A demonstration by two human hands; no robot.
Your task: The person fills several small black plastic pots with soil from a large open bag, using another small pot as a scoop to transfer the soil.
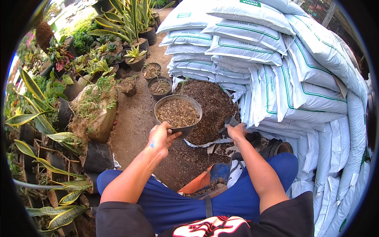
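Observation:
My left hand [162, 139] grips the near left side of a round black plant pot [189, 129], held up in front of me. Brown chaffy planting mix [177, 112] fills the pot close to its rim. In my right hand [237, 131] is a small dark cup-like container [228, 123], with my fingers closed around it; its inside is mostly hidden. Behind and between the two hands lies a heap of dark brown planting mix [207, 100] on a torn white sack [207, 143].
White sacks with green stripes [244, 51] are stacked high on the right. Small black pots [159, 87] stand beyond the held pot. Potted snake plants [65, 138] and a clump of roots and greenery [98, 106] line the left. An orange and blue object [201, 181] lies between my legs.

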